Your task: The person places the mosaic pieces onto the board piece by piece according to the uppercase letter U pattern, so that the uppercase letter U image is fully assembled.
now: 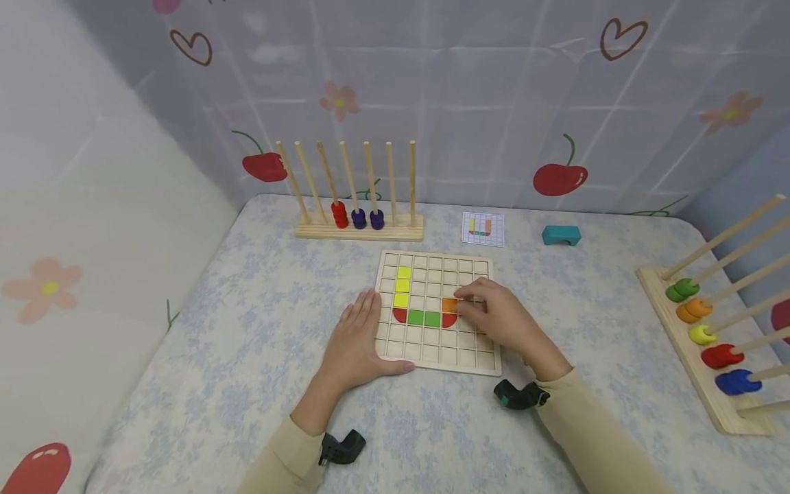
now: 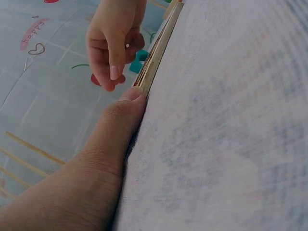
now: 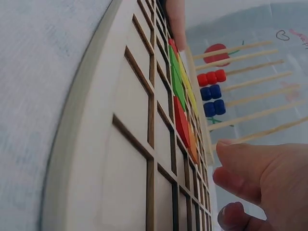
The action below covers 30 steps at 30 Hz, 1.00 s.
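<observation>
A wooden grid board (image 1: 426, 350) lies on the table. Three yellow square tiles (image 1: 402, 285) form a column on it, above a red rounded tile (image 1: 400, 315). Two green tiles (image 1: 424, 318) lead across to a second red rounded tile (image 1: 448, 320). An orange tile (image 1: 448, 305) sits above that one. My left hand (image 1: 354, 343) rests flat along the board's left edge, its thumb touching the near edge. Just over the orange tile hovers my right hand (image 1: 500, 315), fingers loosely bent; the right wrist view shows its fingertips (image 3: 226, 149) apart from the board, holding nothing.
Behind the board stand a wooden peg rack (image 1: 361, 233) with red and dark blue beads, a pattern card (image 1: 483, 229) and a teal arch block (image 1: 561, 235). Another peg rack (image 1: 710, 370) with coloured beads stands at the right. A printed curtain (image 1: 481, 103) hangs behind the table.
</observation>
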Each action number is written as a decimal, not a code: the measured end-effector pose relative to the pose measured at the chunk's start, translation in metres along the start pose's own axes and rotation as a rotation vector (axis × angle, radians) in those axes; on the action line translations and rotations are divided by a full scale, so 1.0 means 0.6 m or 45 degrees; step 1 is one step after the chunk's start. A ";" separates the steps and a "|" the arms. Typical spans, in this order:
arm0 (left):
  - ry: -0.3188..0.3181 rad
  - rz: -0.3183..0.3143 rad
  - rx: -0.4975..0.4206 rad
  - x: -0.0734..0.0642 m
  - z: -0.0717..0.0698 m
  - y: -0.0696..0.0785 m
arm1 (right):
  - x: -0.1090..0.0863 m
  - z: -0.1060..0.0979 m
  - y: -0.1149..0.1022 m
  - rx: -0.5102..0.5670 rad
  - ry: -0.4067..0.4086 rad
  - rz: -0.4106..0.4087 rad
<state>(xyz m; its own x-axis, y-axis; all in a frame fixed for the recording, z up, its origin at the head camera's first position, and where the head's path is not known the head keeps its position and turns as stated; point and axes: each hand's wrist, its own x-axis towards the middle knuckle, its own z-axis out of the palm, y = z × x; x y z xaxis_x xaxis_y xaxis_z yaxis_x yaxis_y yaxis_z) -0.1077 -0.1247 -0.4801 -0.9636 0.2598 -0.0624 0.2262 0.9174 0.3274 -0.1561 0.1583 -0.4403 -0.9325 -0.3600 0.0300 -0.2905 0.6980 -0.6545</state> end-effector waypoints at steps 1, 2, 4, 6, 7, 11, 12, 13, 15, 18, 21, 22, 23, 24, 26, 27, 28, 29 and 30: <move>0.003 0.001 -0.001 0.000 0.000 0.000 | -0.005 -0.004 0.002 0.003 0.009 0.002; 0.005 0.003 -0.001 0.000 0.000 0.000 | -0.011 -0.009 0.004 0.001 0.016 0.004; 0.011 0.009 -0.003 0.000 0.001 -0.001 | -0.023 -0.017 0.009 -0.017 0.032 0.005; 0.015 0.011 -0.001 0.000 0.002 -0.002 | -0.036 -0.027 0.014 -0.028 0.040 0.007; 0.016 0.011 -0.001 0.000 0.002 -0.002 | -0.043 -0.031 0.017 -0.031 0.043 0.010; 0.023 0.013 -0.004 0.000 0.001 -0.003 | -0.073 -0.049 0.032 -0.046 0.065 0.002; 0.025 0.014 -0.003 0.000 0.002 -0.003 | -0.080 -0.053 0.036 -0.050 0.071 -0.003; 0.026 0.015 -0.004 0.000 0.001 -0.004 | -0.087 -0.057 0.041 -0.055 0.076 -0.001; 0.024 0.015 -0.002 0.000 0.002 -0.004 | -0.100 -0.063 0.051 -0.086 0.095 -0.009; 0.020 0.010 -0.001 0.000 0.002 -0.004 | -0.117 -0.071 0.064 -0.108 0.115 -0.018; 0.014 0.007 -0.005 -0.001 0.001 -0.004 | -0.131 -0.075 0.076 -0.117 0.130 -0.039; 0.013 0.006 -0.005 -0.001 0.001 -0.003 | -0.134 -0.076 0.079 -0.115 0.132 -0.048; 0.014 0.006 -0.004 -0.001 0.001 -0.003 | -0.138 -0.077 0.082 -0.114 0.130 -0.053; 0.013 0.006 -0.004 -0.001 0.001 -0.003 | -0.141 -0.077 0.085 -0.113 0.127 -0.057; 0.013 0.006 -0.003 -0.001 0.001 -0.003 | -0.145 -0.079 0.089 -0.107 0.117 -0.065; 0.013 0.006 -0.003 -0.001 0.001 -0.002 | -0.147 -0.079 0.091 -0.101 0.109 -0.063; 0.013 0.007 -0.004 -0.001 0.001 -0.002 | -0.149 -0.080 0.093 -0.094 0.097 -0.060; 0.012 0.007 -0.005 0.000 0.001 -0.002 | -0.151 -0.080 0.095 -0.086 0.085 -0.053; 0.012 0.008 -0.006 0.000 0.002 -0.002 | -0.153 -0.081 0.096 -0.077 0.069 -0.046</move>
<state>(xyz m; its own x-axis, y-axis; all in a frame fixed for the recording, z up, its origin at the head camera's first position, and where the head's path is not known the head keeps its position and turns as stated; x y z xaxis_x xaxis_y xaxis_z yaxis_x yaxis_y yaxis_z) -0.1079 -0.1256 -0.4815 -0.9635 0.2628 -0.0516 0.2316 0.9143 0.3324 -0.0975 0.2615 -0.4441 -0.9309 -0.3526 0.0950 -0.3352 0.7219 -0.6054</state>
